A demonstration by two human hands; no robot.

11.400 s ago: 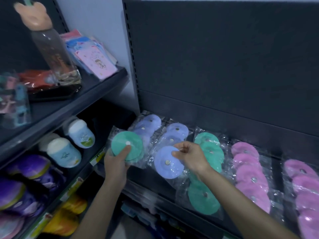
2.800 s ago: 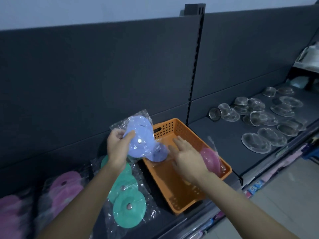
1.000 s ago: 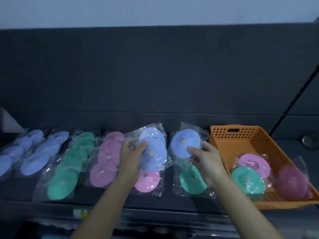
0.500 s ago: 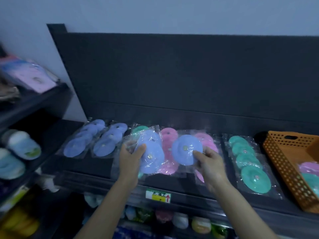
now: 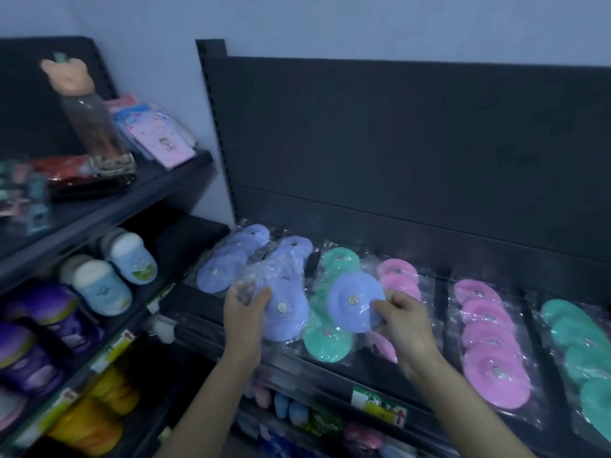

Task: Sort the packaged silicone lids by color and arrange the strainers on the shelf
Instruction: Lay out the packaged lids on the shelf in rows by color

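Green-and-white price label (image 5: 378, 406) on the shelf (image 5: 317, 380) front edge bears a red arrow; its print is too blurred to read. Left hand (image 5: 244, 309) grips a clear packet of blue lids (image 5: 286, 312), thumb on top. Right hand (image 5: 401, 322) pinches a single bagged blue lid (image 5: 355, 300) by its rim, above the green row (image 5: 329, 340). Blue rows (image 5: 231, 259) lie left and pink rows (image 5: 489, 342) right on the shelf. Dark back panel (image 5: 396, 143) stands behind, with a pale wall (image 5: 297, 21) above.

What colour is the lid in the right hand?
The lid in the right hand is periwinkle blue; head view shows it.
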